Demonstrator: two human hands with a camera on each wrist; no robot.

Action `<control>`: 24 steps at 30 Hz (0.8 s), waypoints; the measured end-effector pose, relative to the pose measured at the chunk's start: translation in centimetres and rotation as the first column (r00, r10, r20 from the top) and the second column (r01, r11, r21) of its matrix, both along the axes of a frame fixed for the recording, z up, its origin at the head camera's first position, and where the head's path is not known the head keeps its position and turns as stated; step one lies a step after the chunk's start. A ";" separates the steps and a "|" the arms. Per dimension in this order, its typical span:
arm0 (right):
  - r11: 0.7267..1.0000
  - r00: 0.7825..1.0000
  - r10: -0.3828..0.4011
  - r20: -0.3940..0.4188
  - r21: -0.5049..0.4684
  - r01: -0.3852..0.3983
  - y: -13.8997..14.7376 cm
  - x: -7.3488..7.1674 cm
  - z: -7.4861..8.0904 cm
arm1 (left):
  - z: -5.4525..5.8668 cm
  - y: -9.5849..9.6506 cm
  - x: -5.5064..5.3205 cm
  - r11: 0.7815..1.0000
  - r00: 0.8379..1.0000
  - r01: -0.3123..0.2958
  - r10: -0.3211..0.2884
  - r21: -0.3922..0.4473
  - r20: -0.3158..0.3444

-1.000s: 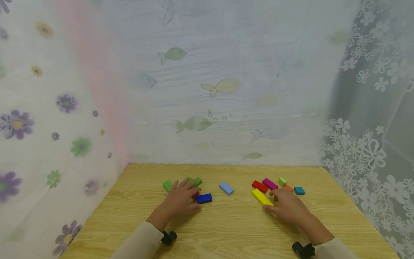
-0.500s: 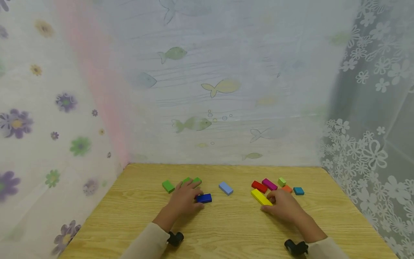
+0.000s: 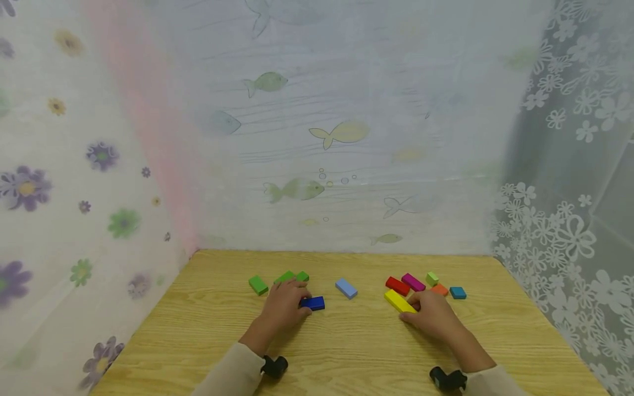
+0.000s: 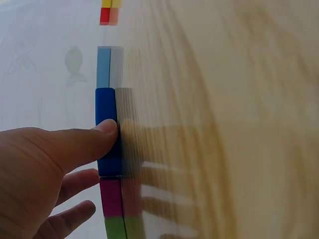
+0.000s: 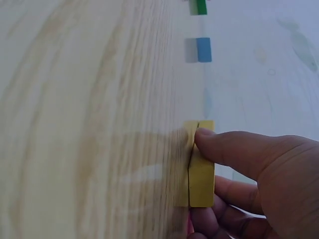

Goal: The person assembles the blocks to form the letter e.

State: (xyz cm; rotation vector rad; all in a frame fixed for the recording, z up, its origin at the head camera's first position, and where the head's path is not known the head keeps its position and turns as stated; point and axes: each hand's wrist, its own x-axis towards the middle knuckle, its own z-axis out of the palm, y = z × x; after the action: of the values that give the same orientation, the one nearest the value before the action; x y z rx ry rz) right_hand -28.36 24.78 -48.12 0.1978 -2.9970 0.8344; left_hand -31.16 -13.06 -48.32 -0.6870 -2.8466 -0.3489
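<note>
My left hand pinches a dark blue block by its left end; in the left wrist view the thumb lies across the block's near face. Behind it in that view show a magenta block and a green one. My right hand grips the right end of a long yellow block, its thumb on the near side and the other fingers curled beyond. Against the yellow block's far side lies a red block, with a purple block beside that.
Between the hands lies a light blue block. Several green blocks sit beyond the left hand. Past the right hand are an orange block, a lime one and a teal one. A patterned curtain hangs behind the wooden table.
The left hand has shifted slightly right and its spread fingers have drawn in at the dark blue block. The right hand has closed in on the yellow block's end. The blocks stay nearly in place.
</note>
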 end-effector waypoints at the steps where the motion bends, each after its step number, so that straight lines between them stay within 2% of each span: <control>1: 1.000 1.000 -0.004 -0.001 -0.001 0.004 0.0 0.0 0.0 | 0.0 0.1 0.0 1.000 1.000 -0.003 0.003 0.001 0.003; 12: 0.999 1.000 0.005 -0.014 -0.033 -0.006 -0.2 0.4 0.3 | -0.4 0.2 -0.1 1.000 1.000 -0.008 0.009 -0.006 0.012; 17: 0.999 1.000 0.004 -0.012 -0.040 -0.004 -0.3 0.5 0.3 | -0.2 0.4 0.4 1.000 1.000 0.000 0.000 0.007 -0.001; 24: 0.999 0.999 0.044 -0.012 -0.032 -0.044 -0.6 0.6 0.4 | -0.1 0.9 1.1 1.000 1.000 0.017 -0.017 0.017 -0.015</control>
State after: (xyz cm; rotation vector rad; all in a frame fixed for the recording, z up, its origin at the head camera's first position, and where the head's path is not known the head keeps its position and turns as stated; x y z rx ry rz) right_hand -27.75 24.15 -47.72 0.2674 -2.9771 0.8814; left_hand -30.09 -12.17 -48.42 -0.7082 -2.8222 -0.3686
